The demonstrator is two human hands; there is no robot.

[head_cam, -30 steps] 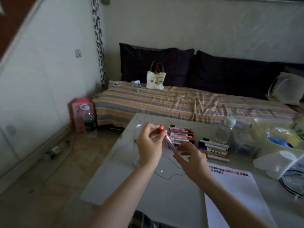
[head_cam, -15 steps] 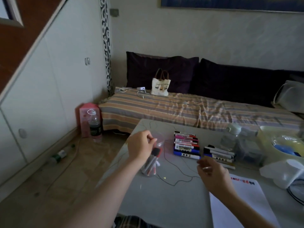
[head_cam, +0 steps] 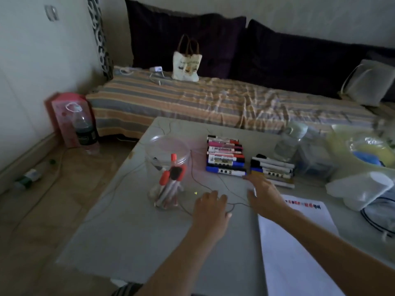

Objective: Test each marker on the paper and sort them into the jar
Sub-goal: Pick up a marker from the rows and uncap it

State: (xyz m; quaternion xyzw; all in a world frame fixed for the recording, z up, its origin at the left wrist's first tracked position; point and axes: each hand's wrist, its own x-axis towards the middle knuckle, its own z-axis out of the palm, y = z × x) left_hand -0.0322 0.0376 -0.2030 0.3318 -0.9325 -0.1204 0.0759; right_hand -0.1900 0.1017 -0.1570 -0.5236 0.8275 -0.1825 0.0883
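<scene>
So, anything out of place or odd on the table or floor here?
One thing: a plastic bottle lies on its side on the floor by the wall. On the table the jar stands upright and the marker rows look tidy.

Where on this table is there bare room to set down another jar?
Bare tabletop lies in front of the jar, running to the table's near-left edge, left of the left hand. Another patch sits behind the jar, left of the marker rows. It is crowded on the right: paper, containers and thin cable.
</scene>
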